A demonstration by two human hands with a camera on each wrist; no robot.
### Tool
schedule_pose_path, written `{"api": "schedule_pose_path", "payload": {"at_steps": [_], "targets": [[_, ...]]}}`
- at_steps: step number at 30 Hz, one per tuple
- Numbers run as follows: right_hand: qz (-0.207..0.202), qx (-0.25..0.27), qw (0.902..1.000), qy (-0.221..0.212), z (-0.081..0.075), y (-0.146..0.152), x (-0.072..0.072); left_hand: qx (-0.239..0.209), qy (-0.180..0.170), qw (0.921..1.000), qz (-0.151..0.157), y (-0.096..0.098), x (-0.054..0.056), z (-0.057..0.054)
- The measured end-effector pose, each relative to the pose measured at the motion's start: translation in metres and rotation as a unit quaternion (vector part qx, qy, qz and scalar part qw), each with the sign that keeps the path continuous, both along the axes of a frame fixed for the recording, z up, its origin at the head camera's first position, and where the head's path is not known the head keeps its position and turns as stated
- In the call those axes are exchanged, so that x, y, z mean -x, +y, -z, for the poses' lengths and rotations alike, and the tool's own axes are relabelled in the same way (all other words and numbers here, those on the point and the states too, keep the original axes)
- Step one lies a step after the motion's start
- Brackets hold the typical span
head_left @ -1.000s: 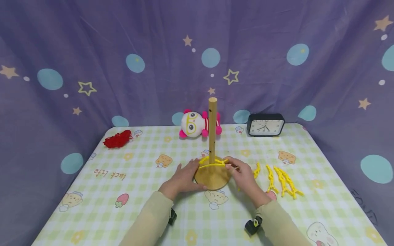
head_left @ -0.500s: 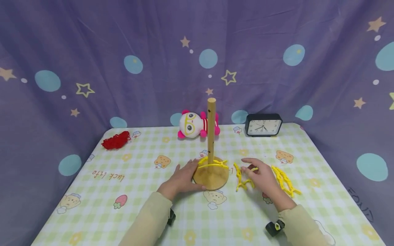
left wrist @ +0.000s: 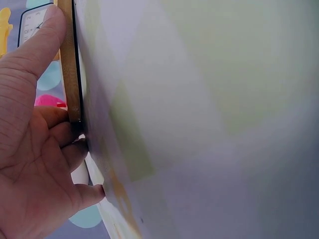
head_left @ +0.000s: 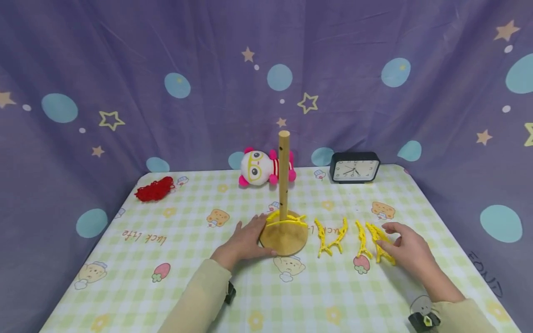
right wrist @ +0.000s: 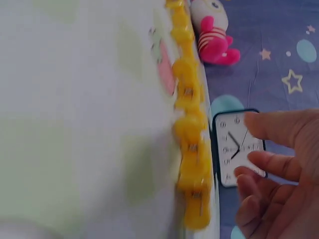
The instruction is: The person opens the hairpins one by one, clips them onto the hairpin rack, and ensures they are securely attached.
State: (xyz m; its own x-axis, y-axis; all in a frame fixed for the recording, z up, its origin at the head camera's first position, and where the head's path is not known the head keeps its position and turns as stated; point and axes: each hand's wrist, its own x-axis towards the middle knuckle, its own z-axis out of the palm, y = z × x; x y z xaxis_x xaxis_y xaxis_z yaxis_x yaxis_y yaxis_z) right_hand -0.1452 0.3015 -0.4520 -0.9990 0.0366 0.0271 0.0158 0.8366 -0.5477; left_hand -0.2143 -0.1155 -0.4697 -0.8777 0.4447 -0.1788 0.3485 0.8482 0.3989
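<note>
A wooden stand [head_left: 283, 178] with an upright post rises from a round base [head_left: 284, 243]. My left hand [head_left: 245, 239] grips the base's left edge, thumb along the near rim, fingers at the side; the left wrist view shows the thumb [left wrist: 47, 37] against the rim. Thin yellow strips [head_left: 287, 222] cross the base around the post's foot. To the right lie several yellow branch-like plastic pieces [head_left: 362, 239] with forked ends. My right hand [head_left: 410, 249] holds nothing and hovers at the rightmost pieces [head_left: 380, 243], its fingers loosely bent beside them.
Behind the post lies a pink and white plush toy [head_left: 258, 169]. A black-framed clock [head_left: 355, 167] stands at the back right, and a bundle of red string [head_left: 155, 189] sits at the back left. A checked cloth [head_left: 200, 203] covers the table before a purple curtain [head_left: 200, 134].
My right hand has left the yellow strip at the base and moved right, past the nearer yellow pieces to the rightmost ones. My left hand stays on the base.
</note>
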Motion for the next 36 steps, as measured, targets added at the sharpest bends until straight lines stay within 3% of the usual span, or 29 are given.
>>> {"api": "schedule_pose_path", "payload": {"at_steps": [5,12,20,29,36], "targets": [[0.0,-0.037,0.9979,-0.053,0.008,0.017,-0.003,-0.002,-0.002,1.0,-0.001,-0.001,0.001,0.001],[0.001,-0.043,0.9889,-0.142,0.012,0.028,-0.007,-0.006,-0.004,1.0,-0.002,0.0,-0.001,-0.001],[0.002,-0.048,0.9878,-0.148,0.013,0.028,-0.009,-0.008,-0.003,1.0,-0.002,0.001,-0.002,-0.003],[-0.011,-0.065,0.9899,-0.126,0.019,0.031,-0.009,-0.007,-0.006,0.9999,-0.005,0.0,-0.003,-0.002],[-0.012,-0.022,0.9945,-0.102,0.012,0.042,-0.011,-0.007,-0.011,0.9999,-0.009,0.001,-0.003,-0.003]]}}
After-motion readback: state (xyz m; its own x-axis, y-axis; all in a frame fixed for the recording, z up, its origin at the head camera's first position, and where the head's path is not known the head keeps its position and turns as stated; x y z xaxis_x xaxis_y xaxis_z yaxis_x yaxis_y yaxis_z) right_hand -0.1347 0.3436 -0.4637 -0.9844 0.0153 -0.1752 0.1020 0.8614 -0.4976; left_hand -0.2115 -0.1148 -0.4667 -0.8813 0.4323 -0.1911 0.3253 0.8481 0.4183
